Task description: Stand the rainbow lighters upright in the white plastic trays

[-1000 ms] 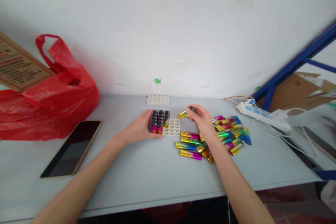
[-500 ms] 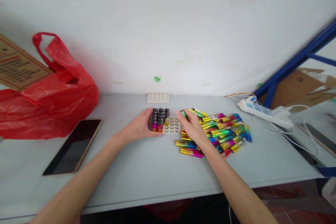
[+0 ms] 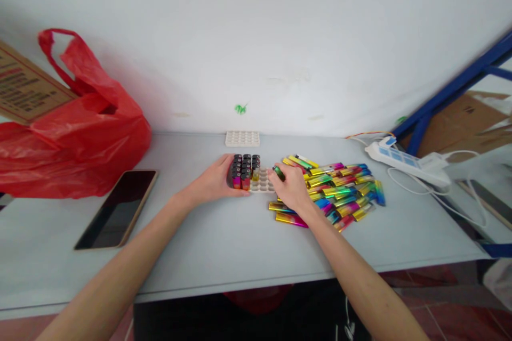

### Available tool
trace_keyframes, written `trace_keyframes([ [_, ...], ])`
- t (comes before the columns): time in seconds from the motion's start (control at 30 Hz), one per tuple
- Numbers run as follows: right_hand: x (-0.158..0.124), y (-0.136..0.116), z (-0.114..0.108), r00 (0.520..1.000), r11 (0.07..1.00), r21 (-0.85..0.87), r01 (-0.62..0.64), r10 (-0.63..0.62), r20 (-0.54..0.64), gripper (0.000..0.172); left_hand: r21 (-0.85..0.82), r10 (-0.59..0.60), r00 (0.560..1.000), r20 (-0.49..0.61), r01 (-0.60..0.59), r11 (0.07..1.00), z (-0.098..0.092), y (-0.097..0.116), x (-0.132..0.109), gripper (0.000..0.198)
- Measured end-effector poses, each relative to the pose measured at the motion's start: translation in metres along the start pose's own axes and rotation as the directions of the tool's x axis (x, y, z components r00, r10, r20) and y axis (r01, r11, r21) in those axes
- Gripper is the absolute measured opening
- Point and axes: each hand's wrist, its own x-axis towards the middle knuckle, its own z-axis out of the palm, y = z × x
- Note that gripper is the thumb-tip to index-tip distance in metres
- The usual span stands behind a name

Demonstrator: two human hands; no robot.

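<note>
A white tray with round holes (image 3: 264,185) lies on the table, its left part filled with upright lighters (image 3: 241,172) with black tops and shiny coloured bodies. My left hand (image 3: 218,177) wraps round the tray's left end, thumb along the front and fingers behind. A green lighter with a dark top (image 3: 279,172) is pinched in my right hand (image 3: 294,187), just over the tray's right edge. The lighter's lower part is hidden by my fingers. Right of the tray spreads a pile of loose metallic lighters (image 3: 340,192), partly under my right wrist.
A second white holed tray (image 3: 242,139) lies against the wall. At left are a phone (image 3: 116,210), a red plastic bag (image 3: 104,133) and a cardboard box (image 3: 30,85). A white power strip (image 3: 408,162) with cables sits at right beside a blue metal frame (image 3: 452,90).
My right hand has shifted slightly left over the tray with the green lighter, which now shows more plainly. My left hand keeps its place on the tray. The whole view has tilted a little.
</note>
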Motion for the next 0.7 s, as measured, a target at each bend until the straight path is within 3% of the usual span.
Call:
trace_keyframes([
  [0.3,-0.0014,-0.0073,-0.0016,1.000,0.999,0.033,0.031,-0.031,-0.005,0.052,-0.011,-0.006,1.000,0.017,0.007,1.000,-0.0023,0.0041,-0.0013,0.082],
  [0.7,0.0009,-0.0012,-0.0027,1.000,1.000,0.026,0.014,-0.014,0.008,0.034,-0.012,0.005,0.999,0.036,-0.004,1.000,-0.0031,0.0055,-0.0018,0.087],
])
